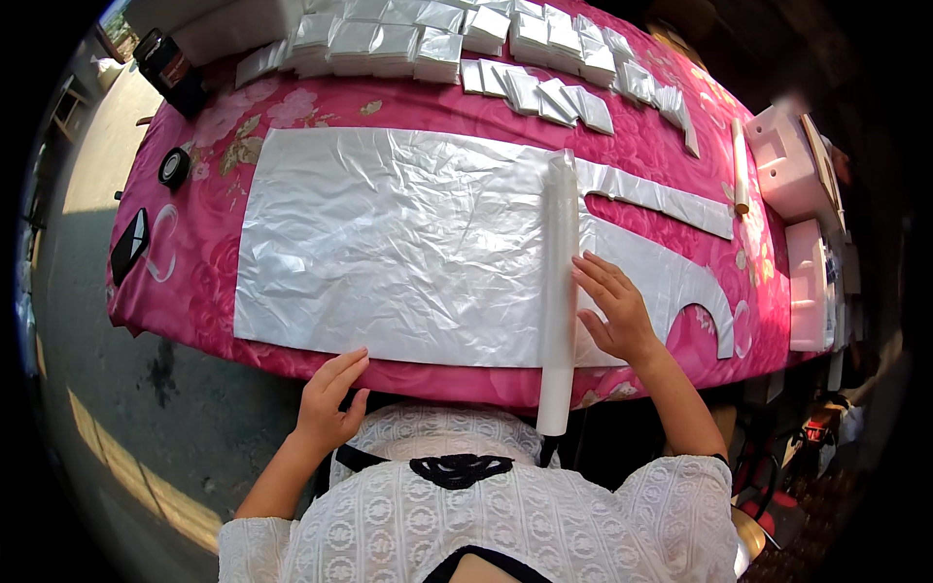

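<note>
A large crinkled white plastic sheet lies flat on a table covered by a pink flowered cloth. A long white roller lies across the sheet, front to back, its near end sticking out past the table edge. My right hand rests flat on the sheet just right of the roller, fingers spread and touching it. My left hand sits at the near table edge with its fingertips on the sheet's front border. Right of the roller the sheet shows a curved cut-out.
Several folded white plastic pieces are stacked and laid in rows along the far edge. A thin rolled stick lies at the right. White foam boxes stand beyond the right end. Black objects sit at the left end.
</note>
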The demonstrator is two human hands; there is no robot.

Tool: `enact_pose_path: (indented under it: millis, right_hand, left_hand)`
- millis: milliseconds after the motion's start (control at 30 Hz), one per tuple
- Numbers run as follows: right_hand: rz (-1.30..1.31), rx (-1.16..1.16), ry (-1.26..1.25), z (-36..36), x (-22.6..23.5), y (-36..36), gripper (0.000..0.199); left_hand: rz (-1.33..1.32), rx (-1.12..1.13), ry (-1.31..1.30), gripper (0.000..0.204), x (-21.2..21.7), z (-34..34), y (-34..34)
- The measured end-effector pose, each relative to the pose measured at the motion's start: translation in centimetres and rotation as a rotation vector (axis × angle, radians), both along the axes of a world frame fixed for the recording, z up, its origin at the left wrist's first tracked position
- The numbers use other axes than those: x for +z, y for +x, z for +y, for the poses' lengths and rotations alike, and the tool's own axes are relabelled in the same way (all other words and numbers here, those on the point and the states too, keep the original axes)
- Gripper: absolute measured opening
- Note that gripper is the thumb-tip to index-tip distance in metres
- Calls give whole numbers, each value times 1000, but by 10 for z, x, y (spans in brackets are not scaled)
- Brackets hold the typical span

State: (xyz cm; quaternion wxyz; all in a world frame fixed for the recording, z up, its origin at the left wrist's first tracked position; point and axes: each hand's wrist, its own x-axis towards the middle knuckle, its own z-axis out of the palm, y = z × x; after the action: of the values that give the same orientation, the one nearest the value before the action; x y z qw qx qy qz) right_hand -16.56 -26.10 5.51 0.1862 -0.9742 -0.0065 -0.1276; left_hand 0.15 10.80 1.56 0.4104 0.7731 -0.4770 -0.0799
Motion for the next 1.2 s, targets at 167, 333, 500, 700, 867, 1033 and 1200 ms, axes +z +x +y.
enact_pose_path:
  millis: [167,333,500,700,867,1033,1200]
  right_hand:
    - [188,83,-72,2,-22,-15,65]
    - [128,333,-44,74,-20,71,70]
    - [199,1137,676,203,24,134,52]
    - [-163,659,277,156,21,187,36]
    - [-51,662,-129,145,-32,231,51]
    - [-30,694,-111,201,-37,282,53]
    - [-117,455,11,254,-53,297,53]
  left_hand:
    - [41,66,-18,37,9,4,-3]
    - [25,94,-23,36,21,11,-6]
    - [143,258,-105,30,15,38,4]
    - [224,383,-126,31,6,81,9]
    - [195,378,-63,34,11,87,5]
    - [111,498,183,64,13,77,12]
    - [366,649,271,62,15,61,28]
